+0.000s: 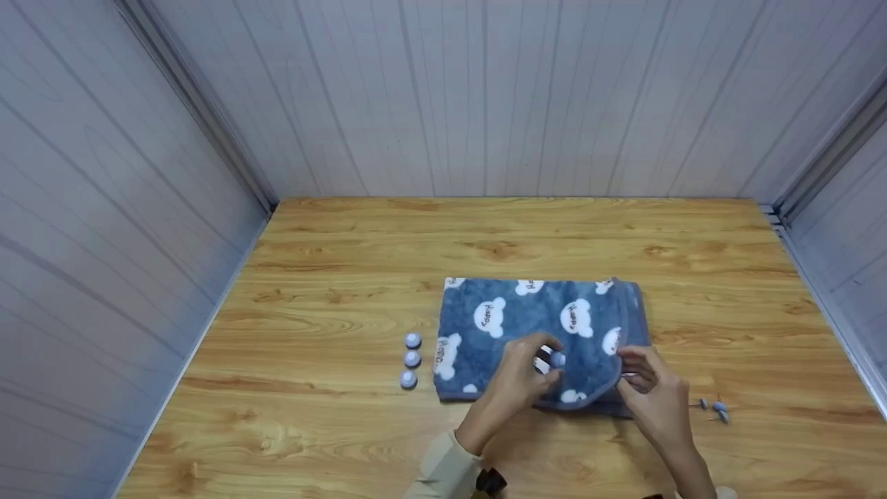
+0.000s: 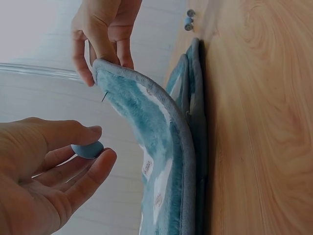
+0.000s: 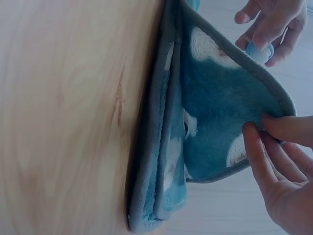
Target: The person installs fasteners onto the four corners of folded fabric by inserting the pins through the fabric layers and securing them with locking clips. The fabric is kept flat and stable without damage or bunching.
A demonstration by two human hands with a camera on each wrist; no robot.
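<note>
A folded blue blanket [image 1: 516, 298] with white bear heads lies on the table, its near right corner lifted. My right hand [image 1: 655, 398] pinches that corner between thumb and fingers. A thin pin [image 2: 104, 96] pokes out through the cloth close to those fingertips; its other end is hidden. Left of the corner, my left hand [image 1: 516, 371] holds a small round blue cap [image 2: 88, 150] between thumb and fingers. The cap is apart from the pin's tip in the left wrist view. Lower folds of the blanket stay on the table under the raised flap.
On the wooden table [image 1: 332, 277], similar round caps [image 1: 412, 358] stand in a row left of the blanket. Several pins with blue heads [image 1: 719, 407] lie to the right of my right hand. Pale panel walls [image 1: 443, 97] enclose the back and sides.
</note>
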